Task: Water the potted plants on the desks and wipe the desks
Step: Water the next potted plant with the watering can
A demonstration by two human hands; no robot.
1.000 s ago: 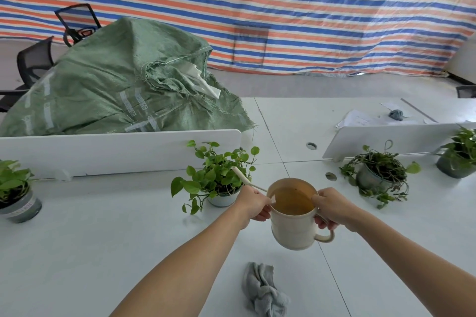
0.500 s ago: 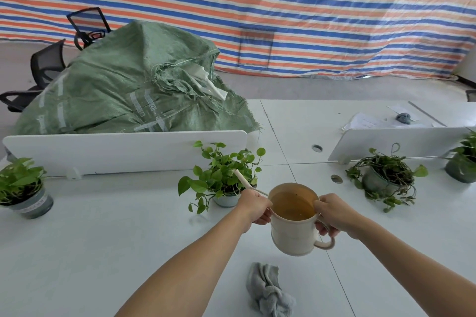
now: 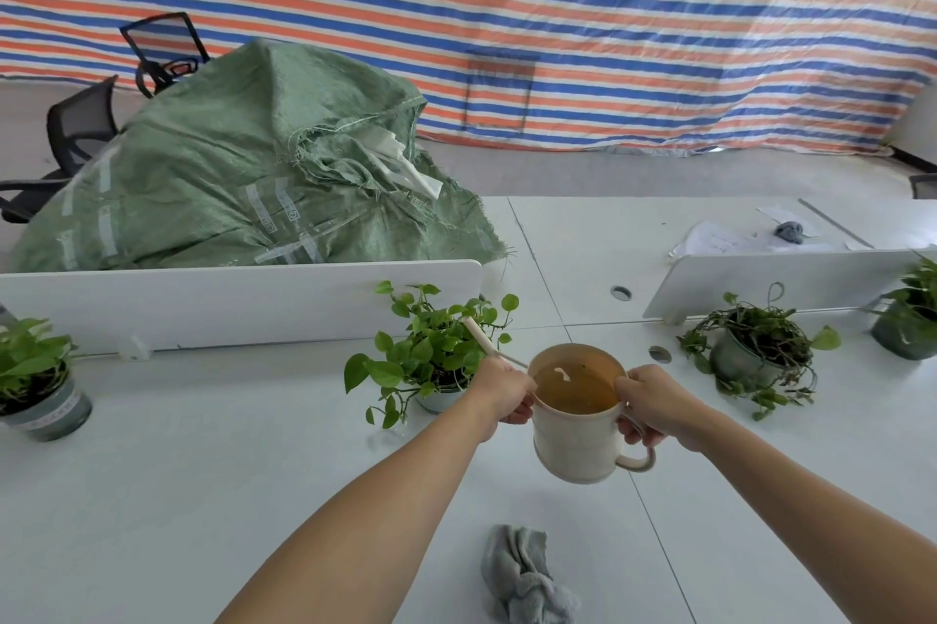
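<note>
A cream watering can [image 3: 575,441] with brownish water hangs above the white desk [image 3: 203,496]. My right hand [image 3: 654,403] grips its handle. My left hand [image 3: 504,392] holds its left side near the base of the thin spout [image 3: 481,337], which points into the leafy potted plant [image 3: 431,349] at the desk's middle. A crumpled grey cloth [image 3: 522,578] lies on the desk in front of me. Other potted plants stand at the far left [image 3: 38,385], at the right [image 3: 755,354] and at the far right edge [image 3: 910,319].
White divider panels [image 3: 238,304] run across the desk behind the plants. A big green woven sack [image 3: 243,177] is heaped beyond the left panel. Papers and a small grey rag [image 3: 788,232] lie on the far right desk. Office chairs [image 3: 76,126] stand at back left.
The view has shifted slightly, so everything sits a bit further right in frame. Both hands keep the can by the middle plant, its spout still among the leaves.
</note>
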